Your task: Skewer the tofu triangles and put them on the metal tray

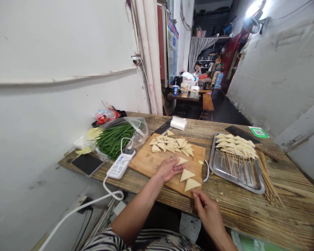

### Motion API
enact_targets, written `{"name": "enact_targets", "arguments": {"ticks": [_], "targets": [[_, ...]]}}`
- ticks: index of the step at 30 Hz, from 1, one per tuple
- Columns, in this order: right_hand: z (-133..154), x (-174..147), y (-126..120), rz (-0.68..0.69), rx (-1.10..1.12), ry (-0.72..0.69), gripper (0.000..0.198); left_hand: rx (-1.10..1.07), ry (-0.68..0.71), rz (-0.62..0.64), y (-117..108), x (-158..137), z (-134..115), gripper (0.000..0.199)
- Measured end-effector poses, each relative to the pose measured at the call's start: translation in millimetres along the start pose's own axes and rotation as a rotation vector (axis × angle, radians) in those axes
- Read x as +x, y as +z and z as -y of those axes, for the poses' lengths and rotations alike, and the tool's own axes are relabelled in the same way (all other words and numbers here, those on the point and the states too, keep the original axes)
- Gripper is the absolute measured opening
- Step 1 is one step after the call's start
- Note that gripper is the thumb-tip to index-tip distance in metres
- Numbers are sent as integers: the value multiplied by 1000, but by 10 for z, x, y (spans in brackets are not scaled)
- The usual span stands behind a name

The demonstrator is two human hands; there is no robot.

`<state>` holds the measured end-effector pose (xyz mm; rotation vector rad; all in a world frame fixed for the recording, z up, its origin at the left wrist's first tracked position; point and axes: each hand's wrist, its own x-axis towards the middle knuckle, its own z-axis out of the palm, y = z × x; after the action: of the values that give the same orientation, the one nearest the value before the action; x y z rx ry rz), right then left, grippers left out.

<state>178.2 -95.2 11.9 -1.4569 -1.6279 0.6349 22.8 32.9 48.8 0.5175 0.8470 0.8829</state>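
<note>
Over the front of a wooden cutting board (143, 155), my right hand (208, 209) pinches the lower end of a thin skewer (183, 166). Two pale yellow triangular tofu slices (192, 184) are threaded along it. At its far end my left hand (169, 169) holds another triangular slice (181, 161) between thumb and fingers; whether the tip passes through it cannot be made out. Behind my left hand, a pile of loose triangular slices (170, 143) lies on the board. To the right, a metal tray (212, 164) holds rows of filled skewers (235, 144), sticks pointing toward me.
Bare skewers (268, 181) lie right of the tray. Left of the board are a white power strip (120, 165) with a cable, bagged green chives (115, 139) and a black tablet-like slab (87, 164). A knife (162, 128) and tissue pack (178, 123) lie behind. A person (197, 69) sits far back.
</note>
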Motion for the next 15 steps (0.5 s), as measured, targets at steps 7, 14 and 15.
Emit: {"name": "enact_targets", "arguments": {"ticks": [7, 14, 15], "targets": [[90, 41, 5, -15, -3, 13, 30, 54, 35, 17, 19, -27, 18, 12], [130, 85, 7, -29, -26, -12, 31, 72, 28, 24, 19, -8, 16, 14], [132, 87, 8, -33, -31, -20, 31, 62, 35, 19, 28, -10, 17, 14]]}}
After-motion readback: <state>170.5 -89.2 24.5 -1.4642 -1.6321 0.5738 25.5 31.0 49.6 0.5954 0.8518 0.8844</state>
